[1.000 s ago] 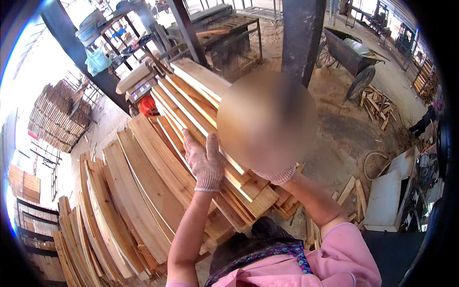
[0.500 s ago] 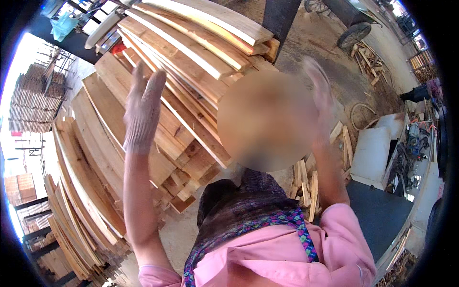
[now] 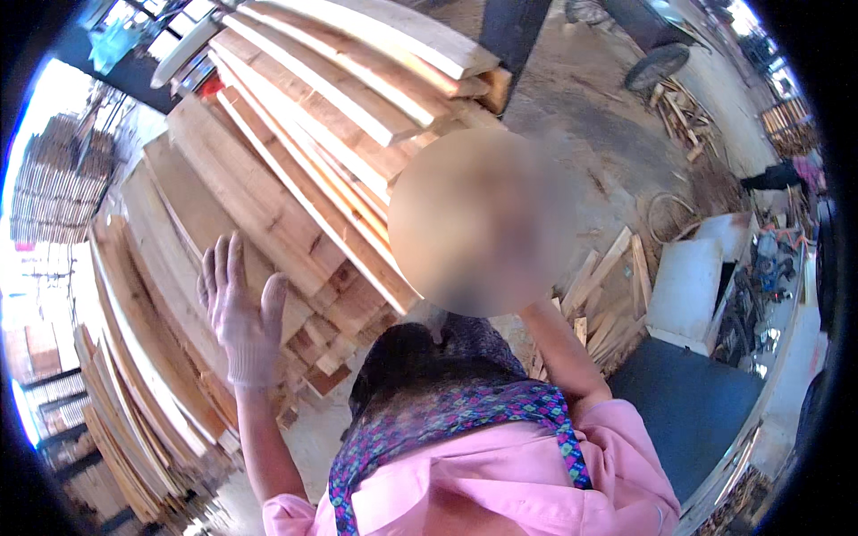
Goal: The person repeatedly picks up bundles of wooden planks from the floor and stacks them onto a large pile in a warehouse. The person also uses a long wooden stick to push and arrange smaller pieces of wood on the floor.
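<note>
Open floor [image 3: 590, 116] between planks [image 3: 259, 196] and cart [image 3: 642, 25]

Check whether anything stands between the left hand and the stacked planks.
Nothing visible stands between the open left hand and the stacked planks. The right hand is too blurred out to judge its path.

White daylight glares in at far left — bright highlights streak the boards [image 3: 255, 196]. My left hand [image 3: 239, 317] looks slightly soft; a round blur swallows the view past my right forearm [image 3: 565, 355] — edges bend toward the black rim.
</note>
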A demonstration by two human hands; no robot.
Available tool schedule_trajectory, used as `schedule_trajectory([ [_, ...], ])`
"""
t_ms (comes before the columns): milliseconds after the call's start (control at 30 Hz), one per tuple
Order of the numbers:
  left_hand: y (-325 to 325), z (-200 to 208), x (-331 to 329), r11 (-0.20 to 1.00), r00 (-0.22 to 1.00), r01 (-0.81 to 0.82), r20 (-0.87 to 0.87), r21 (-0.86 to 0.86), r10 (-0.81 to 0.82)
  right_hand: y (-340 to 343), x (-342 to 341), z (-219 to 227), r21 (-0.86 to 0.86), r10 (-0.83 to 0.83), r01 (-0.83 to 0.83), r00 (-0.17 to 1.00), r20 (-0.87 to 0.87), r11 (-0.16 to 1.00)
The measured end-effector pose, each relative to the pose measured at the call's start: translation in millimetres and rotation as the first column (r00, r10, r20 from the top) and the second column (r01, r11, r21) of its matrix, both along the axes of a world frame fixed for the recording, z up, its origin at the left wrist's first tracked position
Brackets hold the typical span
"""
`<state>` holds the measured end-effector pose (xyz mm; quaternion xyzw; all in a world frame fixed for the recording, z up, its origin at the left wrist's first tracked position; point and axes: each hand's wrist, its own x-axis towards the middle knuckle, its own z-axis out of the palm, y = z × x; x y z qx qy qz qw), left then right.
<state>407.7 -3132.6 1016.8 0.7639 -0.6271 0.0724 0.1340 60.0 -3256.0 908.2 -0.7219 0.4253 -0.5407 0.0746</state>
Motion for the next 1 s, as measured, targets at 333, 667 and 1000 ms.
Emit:
schedule_trajectory([
  [333,11.7,6.0,11.2,0.998,0.998,-0.054,-0.015,-0.042,0.053,1.3,39.5,28.2,-0.132,-0.024,-0.004,0.977,-0.212,0.991],
  [667,118.6,28.4,-6.3,0.950,0.951,0.269,-0.114,-0.157,-0.288,145.3,25.3,22.2,0.115,0.221,-0.194,0.925,-0.309,0.974],
  [1000,283.1,-74.5,73.5,0.957,0.992,0.101,0.101,-0.271,-0.076,252.6,242.8,-2.4,0.100,0.451,-0.445,0.828,-0.332,0.890],
])
